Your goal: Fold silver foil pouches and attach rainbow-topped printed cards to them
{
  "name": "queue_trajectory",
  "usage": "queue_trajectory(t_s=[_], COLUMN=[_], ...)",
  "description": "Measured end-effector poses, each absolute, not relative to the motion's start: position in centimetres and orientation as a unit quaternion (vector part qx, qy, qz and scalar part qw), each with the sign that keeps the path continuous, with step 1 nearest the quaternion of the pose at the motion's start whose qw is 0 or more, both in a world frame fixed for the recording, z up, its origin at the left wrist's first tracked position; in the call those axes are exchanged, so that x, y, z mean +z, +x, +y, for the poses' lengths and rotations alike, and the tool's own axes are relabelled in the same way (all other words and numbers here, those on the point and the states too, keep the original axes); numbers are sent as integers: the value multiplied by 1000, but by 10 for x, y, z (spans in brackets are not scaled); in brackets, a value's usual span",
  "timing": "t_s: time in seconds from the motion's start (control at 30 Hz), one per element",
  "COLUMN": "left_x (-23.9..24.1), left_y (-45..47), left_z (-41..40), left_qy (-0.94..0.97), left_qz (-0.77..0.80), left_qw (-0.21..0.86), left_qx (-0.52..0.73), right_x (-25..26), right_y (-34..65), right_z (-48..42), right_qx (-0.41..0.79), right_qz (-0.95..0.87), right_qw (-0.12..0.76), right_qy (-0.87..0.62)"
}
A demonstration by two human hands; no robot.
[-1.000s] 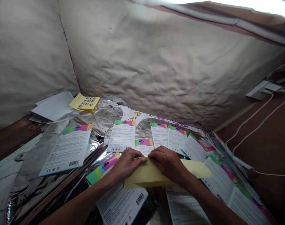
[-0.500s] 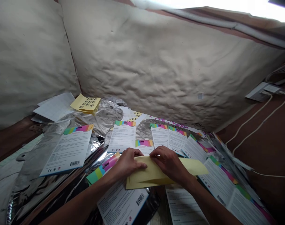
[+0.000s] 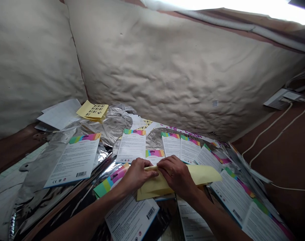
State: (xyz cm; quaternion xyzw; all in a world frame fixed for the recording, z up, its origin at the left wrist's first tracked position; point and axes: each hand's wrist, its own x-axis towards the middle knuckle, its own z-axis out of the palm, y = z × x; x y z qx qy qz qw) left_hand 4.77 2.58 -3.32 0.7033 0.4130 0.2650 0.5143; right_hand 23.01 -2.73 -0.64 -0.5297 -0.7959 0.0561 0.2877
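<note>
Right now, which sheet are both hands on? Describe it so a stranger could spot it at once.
Below the cream quilted wall lies a row of white printed cards with rainbow top strips. Just in front, the left hand and right hand pinch a pale yellow paper sheet at its far edge. Unlike its neighbours, it is plain and unprinted.

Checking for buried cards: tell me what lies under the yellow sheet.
A white printed card pokes out beneath the yellow sheet; left hand and right hand cover the rest.
</note>
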Motion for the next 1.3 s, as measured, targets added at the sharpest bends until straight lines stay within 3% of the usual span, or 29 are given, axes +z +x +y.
queue_trajectory(t_s=[0.33,0.63,0.73,0.93,1.3], left_x=[-35,-39,-40,-44,-34], left_y=[48,47,49,52,55], left_z=[27,37,38,35,19], left_qy=[704,537,554,614,712], left_qz=[401,340,358,381,369], left_qw=[523,708,681,609,482], left_qx=[264,308,318,328,353], right_x=[-6,8,8,4,1], right_y=[232,259,262,249,235], right_z=[-28,-16,-13,-19,-24], right_qx=[123,264,256,108,188], right_qz=[-760,-696,-692,-753,-719], right_qw=[273,285,287,335,350], right_qy=[-578,-605,-610,-557,-570])
